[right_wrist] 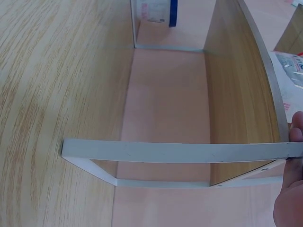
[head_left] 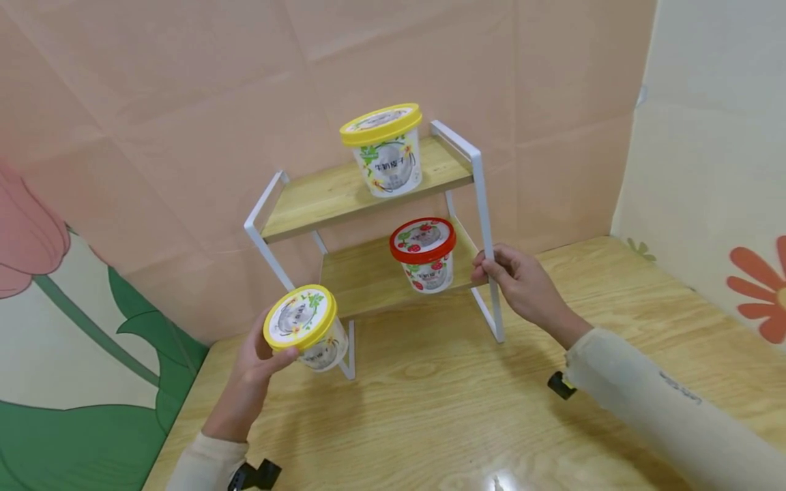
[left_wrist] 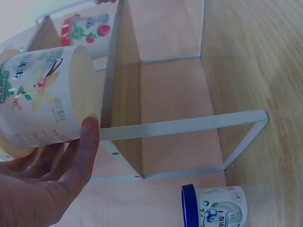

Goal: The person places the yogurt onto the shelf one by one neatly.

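In the head view my left hand grips a yellow-lidded paper tub, tilted in front of the left end of a two-tier shelf. The left wrist view shows the fingers of this hand under the tub, near its base. My right hand holds the white metal upright at the shelf's right end, thumb in front. Right of the middle of the lower board stands a red-lidded tub. Another yellow-lidded tub is on the upper board.
A blue-lidded tub stands on the wooden table past the shelf's left end, hidden in the head view. Behind the shelf hangs a creased pink backdrop. Flower-printed walls flank the table.
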### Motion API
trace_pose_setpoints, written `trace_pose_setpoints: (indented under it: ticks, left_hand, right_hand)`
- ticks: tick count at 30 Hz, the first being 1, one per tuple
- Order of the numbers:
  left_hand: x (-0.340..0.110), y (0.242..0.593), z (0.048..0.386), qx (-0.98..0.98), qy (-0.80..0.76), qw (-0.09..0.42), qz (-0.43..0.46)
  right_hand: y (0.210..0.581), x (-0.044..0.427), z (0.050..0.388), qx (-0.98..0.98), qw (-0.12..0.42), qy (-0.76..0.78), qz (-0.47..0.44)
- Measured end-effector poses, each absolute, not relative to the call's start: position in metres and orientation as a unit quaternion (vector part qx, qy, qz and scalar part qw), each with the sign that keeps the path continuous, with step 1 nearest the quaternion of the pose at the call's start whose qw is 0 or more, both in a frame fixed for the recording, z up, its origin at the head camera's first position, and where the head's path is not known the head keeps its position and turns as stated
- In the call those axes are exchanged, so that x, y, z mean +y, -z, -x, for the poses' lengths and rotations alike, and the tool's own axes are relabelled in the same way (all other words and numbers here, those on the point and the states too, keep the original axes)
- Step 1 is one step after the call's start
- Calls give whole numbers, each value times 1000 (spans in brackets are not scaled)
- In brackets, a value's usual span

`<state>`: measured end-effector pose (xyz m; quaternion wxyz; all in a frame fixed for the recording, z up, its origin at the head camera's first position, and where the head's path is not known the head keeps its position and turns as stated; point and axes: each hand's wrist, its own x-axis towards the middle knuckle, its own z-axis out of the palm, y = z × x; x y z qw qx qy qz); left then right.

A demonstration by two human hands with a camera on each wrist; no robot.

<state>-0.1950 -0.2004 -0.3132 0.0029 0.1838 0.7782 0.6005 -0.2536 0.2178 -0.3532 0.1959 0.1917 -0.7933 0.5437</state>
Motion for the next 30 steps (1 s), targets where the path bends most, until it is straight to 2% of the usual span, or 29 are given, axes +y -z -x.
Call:
trace_pose_setpoints:
  ticks: [30]
  left_hand:
    - [-202, 289, 194, 773, -603, -20, -193]
  right_hand:
    - [353, 218, 253, -805, 193, -533, -177]
